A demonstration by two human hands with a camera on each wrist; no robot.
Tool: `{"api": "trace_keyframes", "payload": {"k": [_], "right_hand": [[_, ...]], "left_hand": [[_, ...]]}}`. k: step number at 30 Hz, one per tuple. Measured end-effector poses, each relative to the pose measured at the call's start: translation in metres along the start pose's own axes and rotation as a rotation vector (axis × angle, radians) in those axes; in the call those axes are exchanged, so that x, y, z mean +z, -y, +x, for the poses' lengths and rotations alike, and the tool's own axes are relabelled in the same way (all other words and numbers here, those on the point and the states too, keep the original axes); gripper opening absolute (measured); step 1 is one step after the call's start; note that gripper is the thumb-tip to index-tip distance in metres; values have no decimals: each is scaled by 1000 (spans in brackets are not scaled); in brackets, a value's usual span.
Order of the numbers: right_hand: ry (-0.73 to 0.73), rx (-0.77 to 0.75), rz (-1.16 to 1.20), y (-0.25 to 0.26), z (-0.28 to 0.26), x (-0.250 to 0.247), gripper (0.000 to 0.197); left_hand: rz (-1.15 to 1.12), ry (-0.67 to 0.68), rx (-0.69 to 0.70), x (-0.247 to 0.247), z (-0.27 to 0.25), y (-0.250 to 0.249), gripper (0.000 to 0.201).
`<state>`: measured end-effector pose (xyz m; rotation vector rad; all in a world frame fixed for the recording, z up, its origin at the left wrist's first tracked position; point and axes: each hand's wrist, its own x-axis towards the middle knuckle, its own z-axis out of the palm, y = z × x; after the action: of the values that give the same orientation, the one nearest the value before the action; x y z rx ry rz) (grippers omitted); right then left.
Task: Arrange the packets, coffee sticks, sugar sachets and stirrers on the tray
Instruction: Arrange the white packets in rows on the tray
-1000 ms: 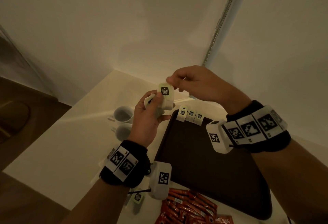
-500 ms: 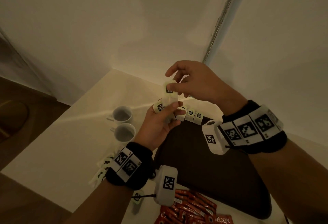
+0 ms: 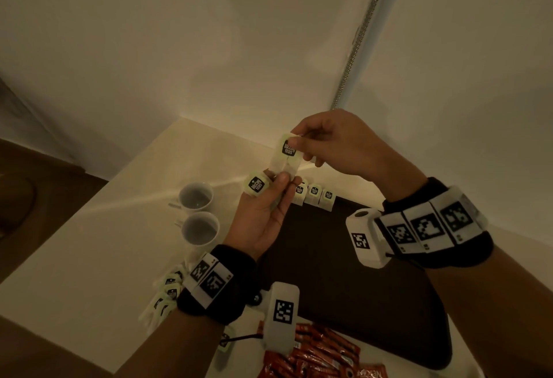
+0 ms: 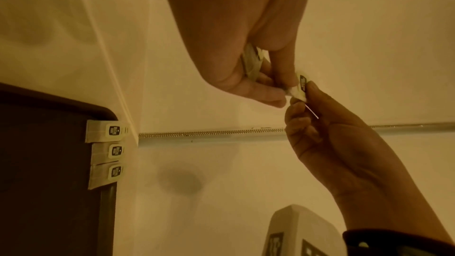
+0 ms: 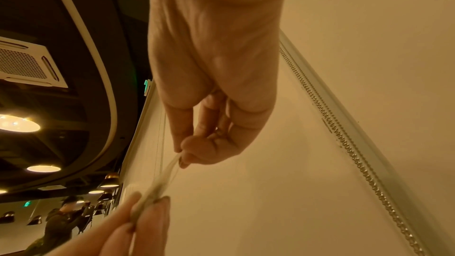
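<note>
Both hands are raised above the far left corner of the dark tray [image 3: 344, 273]. My right hand [image 3: 302, 141] pinches the top of a pale tea packet [image 3: 285, 154] by its black label. My left hand [image 3: 279, 181] pinches the same packet's lower edge and holds a second tea packet [image 3: 256, 185] in its fingers. In the left wrist view the pinched packet [image 4: 300, 89] sits between both hands' fingertips. Three tea packets [image 3: 314, 195] lie in a row along the tray's far edge [image 4: 108, 151]. The right wrist view shows the packet [image 5: 162, 180] edge-on.
Two white cups [image 3: 199, 213] stand on the table left of the tray. A heap of tea packets [image 3: 167, 291] lies by my left wrist. Red coffee sticks [image 3: 317, 353] are piled at the tray's near edge. Walls close the table's far sides.
My left hand turned palm-up and shifted right. The right hand drew one packet up out of the left hand's bundle, so it now stands apart from the second one.
</note>
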<state>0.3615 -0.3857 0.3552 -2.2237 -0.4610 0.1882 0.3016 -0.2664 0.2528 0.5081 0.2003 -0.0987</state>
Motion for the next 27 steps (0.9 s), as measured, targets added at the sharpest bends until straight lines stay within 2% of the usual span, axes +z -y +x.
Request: {"api": "trace_keyframes", "payload": {"k": [5,7,10,12,14,17,22,24,27], "right_hand": [[16,-10,21,-9,3,-5,4],[23,-10,25,-14,5,-5,4],[1,-15,38,-25,7,-7,2],[-21,9,55,-40,11,-8,4],[-13,56,40,-66,16,-5,6],[46,157,-105,-116,26,11,12],[204,331,-308,-192,32,53,21],[193,395,-270,-211,34,65,18],[81,447,-246,-229,38,74,15]], "left_hand": [[35,6,26,3,5,6,23],[56,-12,12,2,7,8,20],[96,-70,-7,-4,13,9,19],[128,-144,-28,-12,17,6,30],[114,-197,-70,-23,21,1,42],[74,-201,-113,-36,26,-11,49],[73,-177,-114,-45,33,-23,51],[94,-182,-111,-48,34,-24,50],[123,-205,-109,-56,38,-25,47]]}}
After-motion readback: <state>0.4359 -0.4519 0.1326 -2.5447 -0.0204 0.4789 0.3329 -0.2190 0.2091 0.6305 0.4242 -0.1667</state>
